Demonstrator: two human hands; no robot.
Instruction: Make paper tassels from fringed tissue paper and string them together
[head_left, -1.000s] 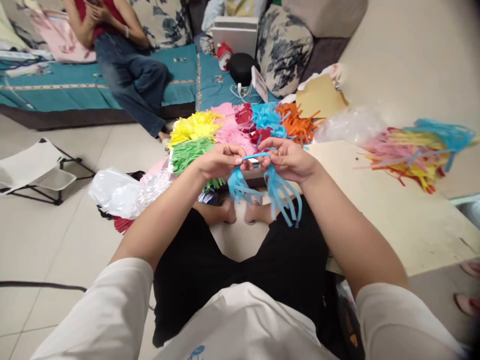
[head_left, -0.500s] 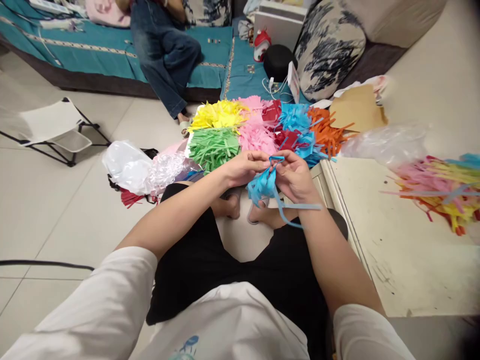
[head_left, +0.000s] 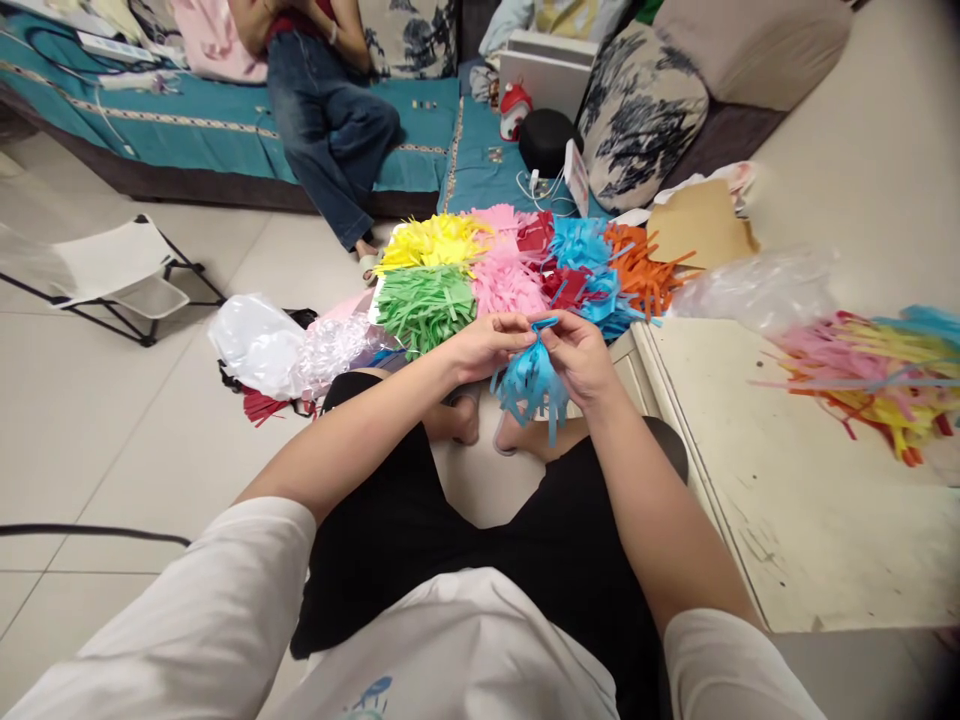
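A blue paper tassel (head_left: 534,384) hangs between my hands above my lap, its cut strips pointing down. My left hand (head_left: 487,345) pinches the gathered top from the left side. My right hand (head_left: 581,358) is closed on the same top from the right, where a small blue loop shows. Just beyond my hands lie bunches of fringed paper: green (head_left: 424,308), yellow (head_left: 435,242), pink (head_left: 510,283), dark red (head_left: 574,285), blue (head_left: 581,243) and orange (head_left: 637,258).
On the right, a cream tabletop (head_left: 720,500) carries a multicoloured tassel pile (head_left: 870,370) and a clear plastic bag (head_left: 757,288). White plastic (head_left: 255,345) lies left of my knee. A folding stool (head_left: 112,260) stands at left. A person in jeans (head_left: 322,110) sits on the teal-covered sofa (head_left: 202,140).
The blue strips, some sticking out to the right under my right hand before, now hang straight down together. My hands stay pinched at the top. The view has tilted up slightly.
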